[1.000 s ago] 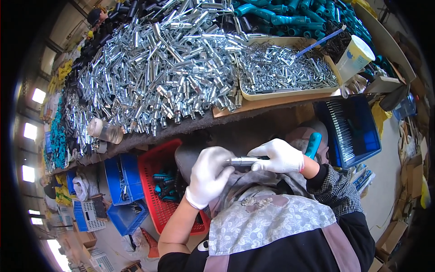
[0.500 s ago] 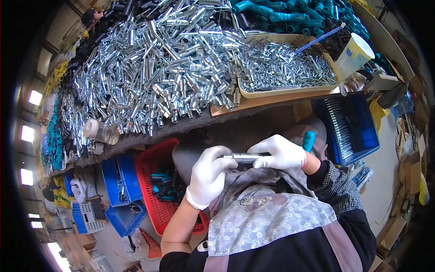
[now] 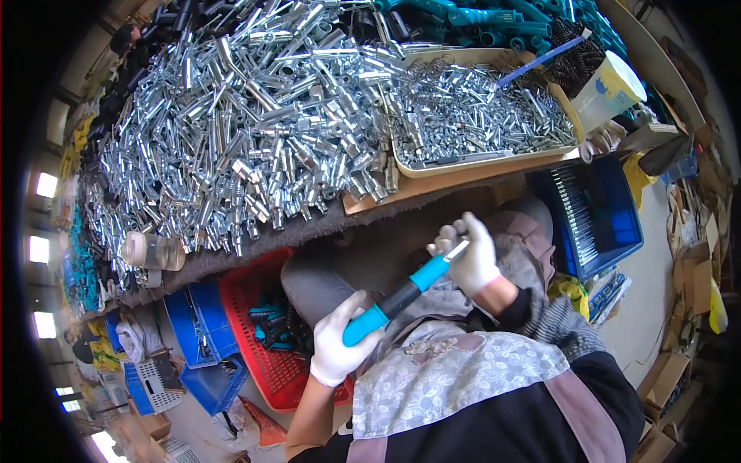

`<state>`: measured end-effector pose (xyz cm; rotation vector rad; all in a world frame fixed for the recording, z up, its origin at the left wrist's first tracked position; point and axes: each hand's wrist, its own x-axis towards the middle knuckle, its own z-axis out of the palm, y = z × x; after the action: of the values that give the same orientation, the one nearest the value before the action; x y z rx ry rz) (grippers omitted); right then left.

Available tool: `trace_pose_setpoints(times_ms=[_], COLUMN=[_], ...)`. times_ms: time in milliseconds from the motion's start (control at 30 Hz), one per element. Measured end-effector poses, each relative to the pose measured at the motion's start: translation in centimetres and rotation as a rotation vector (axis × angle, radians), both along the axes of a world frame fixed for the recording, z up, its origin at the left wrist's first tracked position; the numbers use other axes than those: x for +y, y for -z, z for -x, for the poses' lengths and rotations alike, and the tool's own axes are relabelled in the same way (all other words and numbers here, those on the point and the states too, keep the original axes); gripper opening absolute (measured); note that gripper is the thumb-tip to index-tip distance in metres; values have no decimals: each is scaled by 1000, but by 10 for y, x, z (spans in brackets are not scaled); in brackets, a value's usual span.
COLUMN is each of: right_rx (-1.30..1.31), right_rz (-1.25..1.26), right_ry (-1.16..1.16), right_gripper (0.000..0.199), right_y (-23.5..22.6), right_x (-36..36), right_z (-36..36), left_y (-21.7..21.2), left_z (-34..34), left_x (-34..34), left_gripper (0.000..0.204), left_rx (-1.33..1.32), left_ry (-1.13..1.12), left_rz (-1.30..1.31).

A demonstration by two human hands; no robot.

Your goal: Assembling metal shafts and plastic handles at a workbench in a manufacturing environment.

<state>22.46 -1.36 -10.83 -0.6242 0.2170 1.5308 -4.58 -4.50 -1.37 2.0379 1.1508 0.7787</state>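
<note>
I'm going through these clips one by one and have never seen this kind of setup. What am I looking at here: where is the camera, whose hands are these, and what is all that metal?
There is no machine here. The camera is worn on a person's head and looks down, so the picture bends at its edges and the forearms come in from below. Both hands wear white gloves. The left hand grips the lower blue end of a blue-and-black handle. The right hand holds the upper end, where a short silver metal piece sticks out. The workbench above carries a big heap of shiny metal tubes, a shallow tray of smaller metal parts, and teal handles at the far edge. Below the bench stand a red basket with more teal handles and a blue crate.
</note>
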Motion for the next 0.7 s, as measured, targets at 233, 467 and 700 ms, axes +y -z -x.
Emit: trace_pose_setpoints(times_ms=[233, 467, 700], right_rx=[-665, -1744, -1899], right_rz=[350, -336, -491], right_ry=[-591, -1712, -1808], right_gripper=[16, 37, 33], right_y=[257, 327, 299], right_x=[41, 16, 27], right_z=[44, 32, 29], left_y=[48, 95, 97], left_z=[-42, -44, -53], left_x=[16, 21, 25], left_gripper=[73, 64, 46], left_rx=[334, 361, 375], left_ry=[179, 216, 60], left_rz=[345, 473, 390])
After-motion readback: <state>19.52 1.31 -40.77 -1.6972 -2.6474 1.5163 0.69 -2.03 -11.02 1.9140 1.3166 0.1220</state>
